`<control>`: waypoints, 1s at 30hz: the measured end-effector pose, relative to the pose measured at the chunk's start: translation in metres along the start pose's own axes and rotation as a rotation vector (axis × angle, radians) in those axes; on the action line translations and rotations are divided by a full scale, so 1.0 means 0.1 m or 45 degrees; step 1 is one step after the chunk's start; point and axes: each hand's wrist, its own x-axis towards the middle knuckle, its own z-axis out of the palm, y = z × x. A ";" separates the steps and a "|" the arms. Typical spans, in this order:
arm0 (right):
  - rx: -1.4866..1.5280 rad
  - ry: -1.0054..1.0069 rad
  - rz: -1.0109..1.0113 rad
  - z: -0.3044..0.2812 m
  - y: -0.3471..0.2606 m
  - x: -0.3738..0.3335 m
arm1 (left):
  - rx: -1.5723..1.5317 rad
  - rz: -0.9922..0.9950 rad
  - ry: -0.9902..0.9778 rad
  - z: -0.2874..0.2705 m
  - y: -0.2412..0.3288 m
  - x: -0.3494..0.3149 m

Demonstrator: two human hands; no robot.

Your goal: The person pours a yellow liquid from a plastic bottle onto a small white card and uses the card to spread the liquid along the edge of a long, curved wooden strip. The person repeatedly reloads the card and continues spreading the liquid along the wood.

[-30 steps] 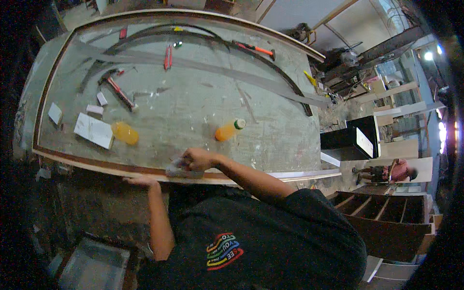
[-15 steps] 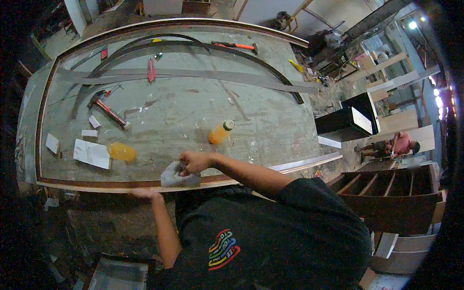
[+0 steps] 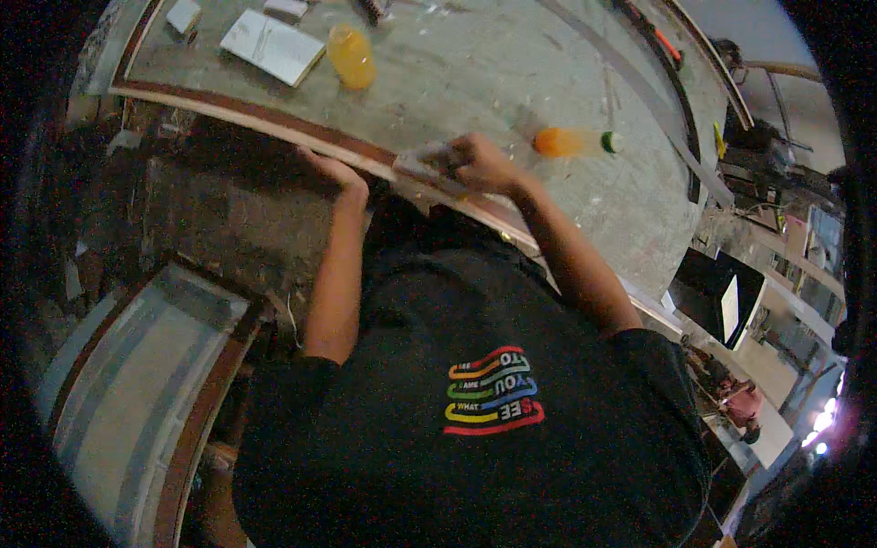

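Head view, scuffed tabletop [image 3: 438,91] (hands [image 3: 482,164] at rim [image 3: 274,123]), workshop [image 3: 228,210]

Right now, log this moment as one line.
Left hand: open at table edge, contact unclear | Right hand: holding pale sheet over brown border | Beyond: orange bottle, yellow bottle, white board

Head-worn left fisheye, single view, looking steeply down; black shirt [image 3: 402,384] nearest, workbench [image 3: 457,82] beyond.
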 end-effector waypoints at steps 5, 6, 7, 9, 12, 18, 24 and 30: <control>0.344 0.138 0.037 0.02 -0.08 0.08 | -0.096 -0.106 -0.002 0.35 0.51 0.73; 0.036 0.169 0.073 0.03 -0.10 0.12 | -0.087 -0.250 0.101 0.42 0.57 0.82; 0.012 0.094 -0.012 0.04 -0.12 0.14 | -0.088 -0.252 0.106 0.46 0.62 0.88; -0.069 0.052 -0.066 0.05 -0.15 0.17 | -0.093 -0.238 0.098 0.49 0.65 0.92; 0.355 0.193 0.126 0.03 -0.19 0.21 | -0.100 -0.225 0.093 0.47 0.63 0.94; 0.014 0.044 -0.033 0.03 -0.34 0.50 | -0.095 -0.227 0.098 0.42 0.58 1.00; 0.654 0.143 -0.160 0.02 -0.46 0.58 | -0.080 -0.217 0.070 0.44 0.58 1.00; 0.278 0.067 -0.005 0.07 -0.39 0.81 | -0.048 -0.205 0.038 0.40 0.60 0.99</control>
